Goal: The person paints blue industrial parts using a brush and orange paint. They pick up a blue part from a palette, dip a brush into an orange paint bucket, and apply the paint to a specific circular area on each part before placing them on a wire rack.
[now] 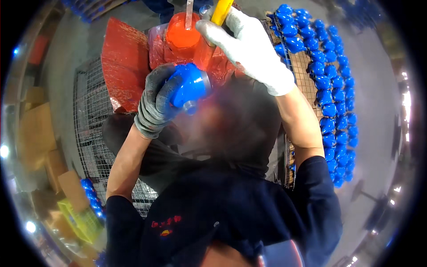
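My left hand (153, 100), in a grey glove, grips a glossy blue metal fitting (189, 84) with a bare grey threaded collar on its right and a small stub below. My right hand (249, 46), in a white glove, is closed round the yellow handle of a paintbrush (221, 12). The brush's lower end is coated orange-red and comes down just above the fitting; whether they touch I cannot tell. Beyond the fitting stands an open pot of orange-red paint (181, 38), with a flat stick (189, 15) upright in it.
Red-smeared cardboard (124, 62) rises left of the pot. On the right, a wire rack (302, 66) carries rows of blue fittings (327, 95). Another wire mesh (91, 107) lies to the left, with cardboard boxes (38, 129) and a yellow-green crate (78, 220) farther out. A person's legs show at the top.
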